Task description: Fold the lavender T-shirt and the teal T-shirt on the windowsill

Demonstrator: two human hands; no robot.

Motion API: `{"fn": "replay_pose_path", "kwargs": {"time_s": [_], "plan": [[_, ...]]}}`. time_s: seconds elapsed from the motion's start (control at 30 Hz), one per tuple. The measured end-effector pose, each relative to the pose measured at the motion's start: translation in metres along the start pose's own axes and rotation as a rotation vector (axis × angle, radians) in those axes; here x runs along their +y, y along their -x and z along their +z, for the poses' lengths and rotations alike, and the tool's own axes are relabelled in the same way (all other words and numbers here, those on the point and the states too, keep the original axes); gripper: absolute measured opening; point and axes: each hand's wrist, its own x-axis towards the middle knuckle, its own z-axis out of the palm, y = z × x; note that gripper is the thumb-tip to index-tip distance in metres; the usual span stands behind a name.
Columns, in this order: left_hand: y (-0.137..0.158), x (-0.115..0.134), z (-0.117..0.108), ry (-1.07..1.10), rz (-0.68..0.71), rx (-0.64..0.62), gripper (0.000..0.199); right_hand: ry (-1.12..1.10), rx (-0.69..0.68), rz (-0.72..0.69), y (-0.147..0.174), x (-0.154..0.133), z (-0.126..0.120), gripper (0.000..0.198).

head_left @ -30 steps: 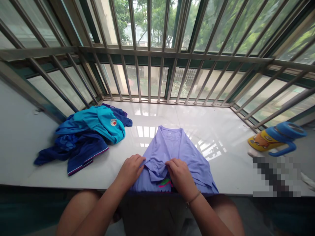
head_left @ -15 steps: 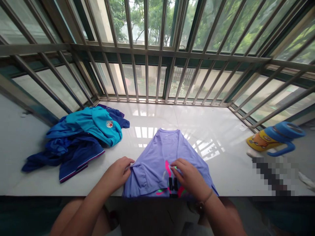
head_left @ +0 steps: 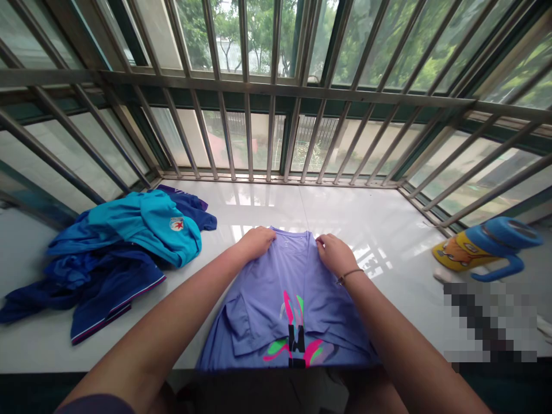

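Observation:
A lavender shirt lies on the white ledge with its collar pointing toward the window. Its sides are folded inward, and a pink, green and black print shows near the front edge, where the lower part reaches the ledge's rim. My left hand pinches the cloth at the left end of the collar. At the collar's right end, my right hand has its fingers closed on the shoulder cloth. A bracelet circles my right wrist.
A loose heap of blue and turquoise clothes lies on the left of the white ledge. On the right, a yellow and blue bottle lies tilted beside a blurred-out patch. Metal window bars border the back.
Both hands have moved forward from the shirt's middle and left side to the two ends of its collar. Its right sleeve now lies folded inward, and more of the print shows.

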Motion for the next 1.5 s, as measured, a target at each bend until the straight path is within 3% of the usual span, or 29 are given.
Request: {"fn": "replay_pose_path", "kwargs": {"time_s": [0.07, 0.17, 0.27, 0.43, 0.53, 0.63, 0.77, 0.87, 0.97, 1.07, 1.13, 1.2, 1.3, 1.4, 1.5], "plan": [[-0.009, -0.007, -0.007, 0.054, -0.045, 0.049, 0.031, -0.002, -0.034, 0.030, -0.019, 0.006, 0.002, 0.030], [-0.020, -0.016, -0.015, 0.127, -0.267, 0.087, 0.036, -0.015, -0.103, 0.062, -0.046, 0.013, 0.005, 0.033], [-0.033, -0.026, -0.019, 0.120, -0.417, -0.007, 0.032, -0.032, -0.184, 0.073, -0.066, 0.016, 0.009, 0.025], [-0.054, -0.043, -0.029, 0.156, -0.452, -0.142, 0.029, -0.059, -0.270, 0.040, -0.088, 0.014, 0.011, 0.021], [-0.066, -0.051, -0.041, 0.162, -0.447, -0.096, 0.028, -0.050, -0.215, 0.043, -0.103, 0.010, 0.010, 0.023], [-0.082, -0.059, -0.056, 0.146, -0.448, 0.033, 0.027, -0.042, -0.117, 0.070, -0.125, 0.001, 0.001, 0.021], [-0.104, -0.062, -0.088, 0.133, -0.459, 0.215, 0.026, -0.052, 0.039, 0.081, -0.155, -0.014, -0.030, 0.023], [-0.103, -0.053, -0.118, 0.158, -0.392, 0.388, 0.024, -0.121, 0.216, 0.045, -0.161, -0.020, -0.060, 0.023], [-0.066, -0.031, -0.142, 0.163, -0.261, 0.490, 0.022, -0.256, 0.374, -0.037, -0.133, -0.017, -0.083, 0.022], [0.009, -0.003, -0.142, 0.115, -0.167, 0.513, 0.024, -0.343, 0.409, -0.165, -0.065, -0.007, -0.087, 0.027], [0.070, 0.013, -0.120, 0.105, -0.085, 0.439, 0.022, -0.341, 0.379, -0.298, -0.004, 0.001, -0.076, 0.029], [0.129, 0.023, -0.083, 0.100, 0.012, 0.325, 0.019, -0.292, 0.257, -0.424, 0.059, 0.007, -0.054, 0.029], [0.198, 0.029, -0.024, 0.012, 0.051, 0.105, 0.021, -0.167, 0.030, -0.526, 0.134, 0.013, -0.014, 0.031], [0.231, 0.030, 0.005, -0.027, 0.020, 0.026, 0.017, -0.124, -0.083, -0.585, 0.169, 0.016, 0.008, 0.026], [0.223, 0.025, -0.006, -0.015, -0.037, 0.084, 0.022, -0.166, -0.016, -0.505, 0.162, 0.021, 0.003, 0.025]]}}
